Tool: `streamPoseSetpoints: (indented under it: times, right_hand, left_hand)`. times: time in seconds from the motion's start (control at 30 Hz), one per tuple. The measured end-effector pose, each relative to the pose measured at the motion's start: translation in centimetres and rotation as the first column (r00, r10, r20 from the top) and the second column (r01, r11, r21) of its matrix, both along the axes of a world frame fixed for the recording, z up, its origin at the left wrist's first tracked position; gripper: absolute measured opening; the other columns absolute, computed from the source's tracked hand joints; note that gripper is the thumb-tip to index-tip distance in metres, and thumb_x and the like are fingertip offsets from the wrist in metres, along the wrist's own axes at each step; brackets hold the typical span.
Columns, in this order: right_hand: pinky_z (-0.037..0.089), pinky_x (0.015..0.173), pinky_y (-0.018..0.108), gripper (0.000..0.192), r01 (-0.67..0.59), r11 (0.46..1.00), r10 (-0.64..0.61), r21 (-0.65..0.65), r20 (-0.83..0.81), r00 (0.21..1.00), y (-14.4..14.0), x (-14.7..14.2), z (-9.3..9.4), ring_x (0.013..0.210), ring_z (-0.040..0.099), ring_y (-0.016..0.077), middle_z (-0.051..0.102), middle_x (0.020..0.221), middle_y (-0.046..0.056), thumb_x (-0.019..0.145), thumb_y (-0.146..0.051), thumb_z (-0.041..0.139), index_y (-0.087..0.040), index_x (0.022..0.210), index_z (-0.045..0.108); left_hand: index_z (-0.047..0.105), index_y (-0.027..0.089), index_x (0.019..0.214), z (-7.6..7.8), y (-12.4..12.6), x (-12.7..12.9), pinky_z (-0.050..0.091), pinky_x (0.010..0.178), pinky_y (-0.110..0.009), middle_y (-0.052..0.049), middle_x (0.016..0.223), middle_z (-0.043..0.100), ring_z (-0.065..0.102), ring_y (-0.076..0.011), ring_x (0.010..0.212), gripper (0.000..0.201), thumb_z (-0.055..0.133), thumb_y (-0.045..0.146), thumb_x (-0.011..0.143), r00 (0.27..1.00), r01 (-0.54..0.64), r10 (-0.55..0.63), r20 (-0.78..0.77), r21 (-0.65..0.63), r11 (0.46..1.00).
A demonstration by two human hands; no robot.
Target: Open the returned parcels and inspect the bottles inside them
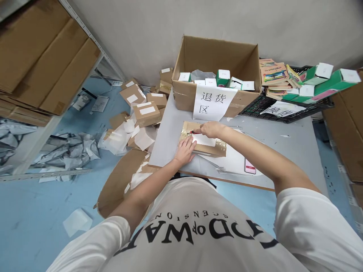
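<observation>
1. Two hands at one oblong brown cardboard parcel: left hand open, fingers laid flat on its near-left part; right hand closed around a slim red-and-black tool.
2. Parcel: flat faces, straight edges, shiny crinkled tape at both ends, smooth white label on top.
3. Parcel lies beneath both hands on smooth grey table; long axis left-right, right end angled slightly toward wearer.
4. Tool points left, just beyond left fingertips.
5. Beyond hands: open matte carton; right of it, black lattice crate.
</observation>
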State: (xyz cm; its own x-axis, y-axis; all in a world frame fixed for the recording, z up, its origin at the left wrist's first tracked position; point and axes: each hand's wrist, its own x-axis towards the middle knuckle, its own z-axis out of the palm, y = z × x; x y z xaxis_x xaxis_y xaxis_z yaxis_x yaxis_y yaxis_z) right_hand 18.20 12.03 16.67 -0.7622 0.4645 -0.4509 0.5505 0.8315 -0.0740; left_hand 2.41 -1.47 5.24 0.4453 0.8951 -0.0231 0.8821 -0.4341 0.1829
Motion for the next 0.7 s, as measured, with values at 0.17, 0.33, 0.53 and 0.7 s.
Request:
streamPoseSetpoints:
  times: [0.17, 0.33, 0.53, 0.7]
  right_hand:
    - [0.04, 0.065, 0.027, 0.054, -0.023, 1.0, 0.023, -0.003, 0.12, 0.993, 0.0, 1.1, 1.0, 0.084, 0.064, 0.0198, 0.067, 0.108, 0.01, 0.089, -0.014, 0.045, -0.032, 0.139, 0.043]
    - [0.04, 0.066, 0.028, 0.06, 0.008, 1.0, -0.008, 0.0, 0.159, 0.987, -0.8, 2.8, 1.6, 0.087, 0.065, 0.0211, 0.066, 0.112, 0.01, 0.087, -0.012, 0.045, -0.034, 0.143, 0.037]
    - [0.04, 0.069, 0.03, 0.053, 0.09, 0.996, -0.086, -0.022, 0.132, 0.988, -1.2, 4.1, 1.7, 0.084, 0.066, 0.0217, 0.066, 0.108, 0.011, 0.089, -0.013, 0.045, -0.032, 0.139, 0.045]
    - [0.037, 0.063, 0.028, 0.059, 0.083, 0.996, -0.076, -0.028, 0.195, 0.978, -1.3, 6.7, 2.1, 0.076, 0.065, 0.02, 0.066, 0.104, 0.009, 0.089, -0.01, 0.042, -0.037, 0.142, 0.038]
  left_hand:
    - [0.034, 0.014, 0.143, 0.1, 0.0, 0.0, 0.021, 0.111, -0.048, -0.016, 0.153, 0.026, 0.02, -0.0325, 0.142, 0.072, 0.058, 0.037, 0.079, 1.0, 0.004, -0.003, -0.004, 0.005, 1.0]
    - [0.034, 0.014, 0.143, 0.1, 0.0, 0.1, 0.021, 0.112, -0.048, -0.017, 0.153, 0.026, 0.02, -0.0326, 0.142, 0.073, 0.058, 0.039, 0.079, 1.0, -0.002, 0.002, -0.004, 0.006, 1.0]
    - [0.034, 0.014, 0.142, 0.1, 0.1, -0.1, 0.021, 0.112, -0.047, -0.018, 0.152, 0.027, 0.021, -0.0326, 0.142, 0.073, 0.058, 0.039, 0.079, 1.0, 0.014, -0.013, -0.014, 0.012, 1.0]
    - [0.033, 0.012, 0.143, 0.3, 0.0, 0.0, 0.02, 0.112, -0.047, -0.019, 0.152, 0.026, 0.019, -0.0327, 0.142, 0.072, 0.055, 0.041, 0.081, 0.999, 0.009, -0.009, -0.037, 0.018, 1.0]
